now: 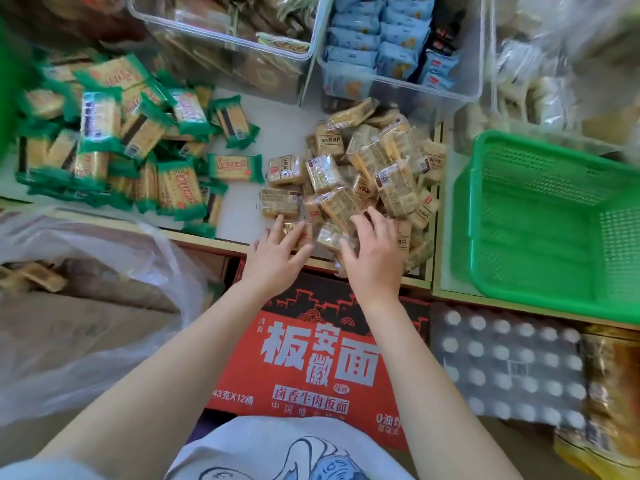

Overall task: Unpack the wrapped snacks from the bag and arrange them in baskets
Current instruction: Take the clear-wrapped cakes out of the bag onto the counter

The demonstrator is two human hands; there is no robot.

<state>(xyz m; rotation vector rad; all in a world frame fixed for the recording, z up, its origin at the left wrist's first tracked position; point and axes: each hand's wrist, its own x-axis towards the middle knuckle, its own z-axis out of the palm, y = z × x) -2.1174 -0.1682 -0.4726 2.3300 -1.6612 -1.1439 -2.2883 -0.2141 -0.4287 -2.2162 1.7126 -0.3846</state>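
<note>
Nearest: white printed shirt front [277, 452] at bottom edge, two bare forearms extended forward. Below arms, red cardboard carton with white Chinese lettering [311, 358]; to its right, shrink-wrapped pack of white-capped bottles [505, 368]; further right, gold foil packaging [609, 393], blurred. At left, crumpled clear plastic bag [86, 271], mouth open, a few tan wrapped pieces visible inside.

Left hand [273, 254] at near edge of white shelf surface [242, 216], fingers spread and fairly straight, laid on one small tan packet [298, 232]; nothing grasped. Right hand [374, 251] just beside it, fingers loosely extended, resting on near side of heap of clear-wrapped tan snack packets [374, 168]; no packet enclosed by fingers as far as visible.

Heap lying loose on shelf surface, between hands and clear bins, none in basket. Right of heap, green perforated plastic basket [540, 223], tilted, interior showing only its own mesh. Left of heap, separate pile of green-edged cracker packets [121, 143], well apart from basket.

Farthest: clear plastic bin of brown packets [228, 36], clear plastic bin of pale blue packets [388, 50], and further clear bin at right [526, 81], contents blurred.
</note>
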